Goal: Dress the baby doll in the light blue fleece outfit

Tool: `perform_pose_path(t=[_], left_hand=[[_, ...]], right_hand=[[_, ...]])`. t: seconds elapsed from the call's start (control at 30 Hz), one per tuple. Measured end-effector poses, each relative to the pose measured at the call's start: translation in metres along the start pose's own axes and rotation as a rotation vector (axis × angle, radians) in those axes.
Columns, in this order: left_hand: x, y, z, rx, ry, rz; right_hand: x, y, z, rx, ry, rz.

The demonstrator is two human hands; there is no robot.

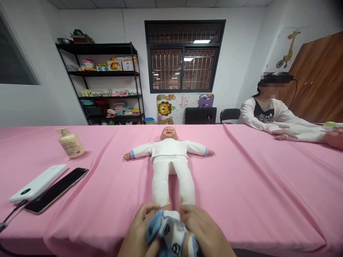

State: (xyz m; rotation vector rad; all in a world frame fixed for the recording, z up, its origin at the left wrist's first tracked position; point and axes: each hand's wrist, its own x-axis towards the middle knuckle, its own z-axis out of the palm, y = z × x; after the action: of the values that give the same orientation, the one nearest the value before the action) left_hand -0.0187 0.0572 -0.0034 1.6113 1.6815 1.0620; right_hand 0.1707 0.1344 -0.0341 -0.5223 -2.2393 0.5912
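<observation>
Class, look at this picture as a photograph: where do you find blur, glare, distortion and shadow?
Head view: the left hand, right hand and patterned cloth look blurred; bright light patches show in the window; the shelf unit leans, probably wide-angle distortion; soft shadow beside the pump bottle.

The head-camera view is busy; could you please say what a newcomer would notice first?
Probably the white-clothed baby doll, lying face up with arms spread on the pink tablecloth, at the picture's centre. Next, the bunched blue-and-white patterned fabric between the left grip and right grip, at the bottom centre.
</observation>
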Motion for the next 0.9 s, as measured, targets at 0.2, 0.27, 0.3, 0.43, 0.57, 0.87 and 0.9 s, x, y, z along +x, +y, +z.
perform_pose_path(t=[0.2, 0.27, 0.3, 0.43, 0.57, 0.87, 0.9], left_hand=[[0.080, 0.015, -0.003, 0.362, -0.207, 0.120], [0.107, 0.020, -0.009, 0.469, -0.274, 0.128], [0.120, 0.022, -0.011, 0.532, -0.300, 0.122], [0.164, 0.015, -0.017, 0.728, -0.306, 0.092], [0.185, -0.011, -0.015, 0.690, -0.058, 0.111], [0.193, -0.035, -0.014, -0.024, 0.027, 0.106], [0.193, -0.032, -0.015, -0.083, 0.031, 0.071]], right_hand=[[0.051, 0.030, -0.003, -0.449, -0.079, -0.062], [0.067, 0.037, -0.010, -0.552, -0.169, -0.051], [0.075, 0.041, -0.012, -0.587, -0.221, -0.036], [0.111, 0.059, -0.009, -0.635, -0.401, 0.023], [0.134, 0.080, 0.002, -0.559, -0.419, 0.081], [0.125, 0.092, -0.006, 0.105, -0.130, 0.151], [0.125, 0.090, -0.008, 0.184, -0.091, 0.157]])
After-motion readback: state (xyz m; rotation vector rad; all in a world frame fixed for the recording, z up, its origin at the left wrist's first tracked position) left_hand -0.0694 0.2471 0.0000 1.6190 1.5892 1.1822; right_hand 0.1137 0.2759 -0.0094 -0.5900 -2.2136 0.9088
